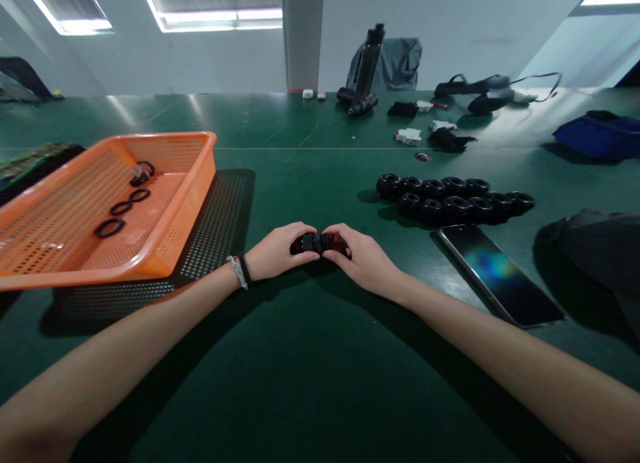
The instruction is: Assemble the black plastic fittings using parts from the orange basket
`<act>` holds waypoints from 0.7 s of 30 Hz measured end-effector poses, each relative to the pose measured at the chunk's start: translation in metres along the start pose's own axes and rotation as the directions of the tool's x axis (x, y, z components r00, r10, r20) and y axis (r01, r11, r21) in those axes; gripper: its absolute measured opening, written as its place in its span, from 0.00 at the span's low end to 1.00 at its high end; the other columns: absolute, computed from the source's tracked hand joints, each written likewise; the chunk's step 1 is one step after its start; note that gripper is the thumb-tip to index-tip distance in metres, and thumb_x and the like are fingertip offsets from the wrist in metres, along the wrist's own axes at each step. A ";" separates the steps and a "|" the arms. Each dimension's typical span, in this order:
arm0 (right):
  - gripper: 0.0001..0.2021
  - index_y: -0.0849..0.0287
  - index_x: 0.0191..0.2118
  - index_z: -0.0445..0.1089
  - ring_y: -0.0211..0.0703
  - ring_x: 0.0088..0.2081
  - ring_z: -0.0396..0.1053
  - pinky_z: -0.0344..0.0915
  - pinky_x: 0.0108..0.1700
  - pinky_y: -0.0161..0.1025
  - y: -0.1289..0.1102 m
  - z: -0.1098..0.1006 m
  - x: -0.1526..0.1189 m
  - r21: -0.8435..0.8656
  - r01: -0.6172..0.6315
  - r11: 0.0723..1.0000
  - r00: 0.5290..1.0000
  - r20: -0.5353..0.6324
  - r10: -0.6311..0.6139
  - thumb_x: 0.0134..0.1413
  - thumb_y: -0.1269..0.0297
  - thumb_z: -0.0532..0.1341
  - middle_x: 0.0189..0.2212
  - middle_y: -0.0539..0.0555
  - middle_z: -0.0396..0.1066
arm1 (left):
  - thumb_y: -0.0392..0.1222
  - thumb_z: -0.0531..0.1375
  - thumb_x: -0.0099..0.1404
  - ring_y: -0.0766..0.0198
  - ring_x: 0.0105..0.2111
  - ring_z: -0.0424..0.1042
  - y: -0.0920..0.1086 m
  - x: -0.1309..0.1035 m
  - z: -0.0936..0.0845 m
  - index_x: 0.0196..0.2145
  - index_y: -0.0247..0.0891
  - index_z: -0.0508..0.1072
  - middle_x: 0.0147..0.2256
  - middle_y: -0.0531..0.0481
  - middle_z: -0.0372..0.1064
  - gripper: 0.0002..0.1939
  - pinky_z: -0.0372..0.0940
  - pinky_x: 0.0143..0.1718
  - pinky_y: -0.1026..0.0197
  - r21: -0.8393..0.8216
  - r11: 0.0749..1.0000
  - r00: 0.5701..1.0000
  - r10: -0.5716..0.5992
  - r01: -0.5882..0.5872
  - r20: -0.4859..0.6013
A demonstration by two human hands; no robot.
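In the middle of the table, my left hand and my right hand face each other around a small black threaded-looking part. My left fingers are closed around its left end, and my right thumb and fingers pinch its right end, which shows a dark reddish sheen. Much of the part is hidden by the fingers, so I cannot tell whether it is one piece or two. To the right, glossy black round parts with holes sit in two rows. Several black rings lie in the orange basket to the left.
A phone lies right of my right hand, beside a dark cloth item. Farther back are a power drill, white connectors, a black strapped device and a blue bin. The green table extends toward me.
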State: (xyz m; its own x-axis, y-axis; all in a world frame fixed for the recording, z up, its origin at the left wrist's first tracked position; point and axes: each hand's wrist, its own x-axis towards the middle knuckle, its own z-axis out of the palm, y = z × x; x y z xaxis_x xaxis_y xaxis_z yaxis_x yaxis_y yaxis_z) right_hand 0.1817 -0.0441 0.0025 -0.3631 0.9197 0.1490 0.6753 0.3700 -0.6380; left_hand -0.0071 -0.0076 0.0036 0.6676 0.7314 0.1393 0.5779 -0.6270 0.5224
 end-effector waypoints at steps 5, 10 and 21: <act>0.08 0.58 0.40 0.63 0.41 0.34 0.67 0.60 0.33 0.38 0.001 0.001 0.001 -0.001 0.003 1.000 1.000 -0.010 -0.003 0.52 0.70 0.58 0.33 0.53 0.70 | 0.43 0.60 0.59 0.59 0.40 0.69 0.000 0.001 0.000 0.43 0.34 0.67 0.41 0.45 0.70 0.15 0.64 0.41 0.58 0.007 1.000 1.000 0.006 -0.006 0.001; 0.08 0.58 0.41 0.63 0.41 0.34 0.66 0.59 0.33 0.38 0.001 0.002 0.001 -0.004 -0.002 1.000 1.000 -0.006 0.002 0.53 0.69 0.58 0.33 0.53 0.69 | 0.42 0.60 0.60 0.59 0.40 0.69 0.000 0.000 0.000 0.43 0.34 0.67 0.41 0.45 0.70 0.15 0.64 0.42 0.58 0.015 1.000 1.000 0.008 -0.008 0.001; 0.06 0.58 0.39 0.62 0.41 0.34 0.66 0.58 0.33 0.37 0.001 0.002 0.001 -0.012 -0.004 1.000 1.000 -0.006 0.004 0.53 0.68 0.57 0.32 0.53 0.69 | 0.43 0.60 0.60 0.59 0.40 0.69 0.000 0.000 0.000 0.43 0.35 0.67 0.41 0.45 0.70 0.15 0.64 0.41 0.58 0.021 1.000 1.000 0.003 -0.003 0.003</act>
State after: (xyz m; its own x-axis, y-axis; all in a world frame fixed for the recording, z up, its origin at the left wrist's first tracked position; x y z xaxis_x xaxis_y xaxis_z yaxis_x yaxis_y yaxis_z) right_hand 0.1809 -0.0427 0.0006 -0.3565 0.9220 0.1510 0.6844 0.3678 -0.6296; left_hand -0.0069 -0.0078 0.0038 0.6709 0.7286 0.1382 0.5854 -0.6347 0.5044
